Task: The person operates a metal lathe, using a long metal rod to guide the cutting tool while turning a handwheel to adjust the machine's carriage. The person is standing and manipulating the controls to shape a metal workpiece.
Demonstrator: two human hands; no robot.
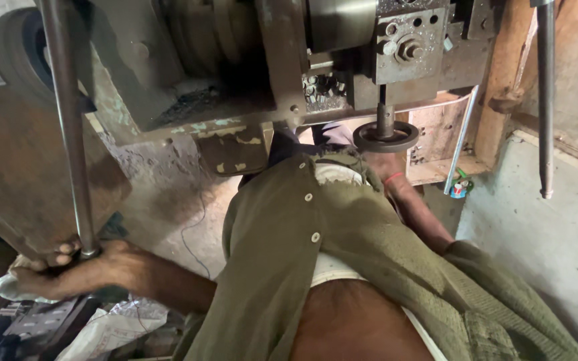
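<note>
My left hand [61,267] is closed round the lower end of a long grey metal rod [68,127] that rises past the top of the picture at the left. My right arm, in an olive cardigan sleeve, reaches forward under a worn, grimy metal machine [249,67]. My right hand [381,166] is just under a dark round handwheel [387,137] on a short vertical shaft, touching or very near it. The wheel hides its fingers, and a red thread circles the wrist. My open olive cardigan [289,247] fills the lower middle.
A second metal rod [546,100] hangs at the right beside a wooden post [503,73] and a grey concrete block [536,220]. A small green and red bottle [459,187] stands by the machine's base. Crumpled white bags [115,327] and scrap metal lie lower left.
</note>
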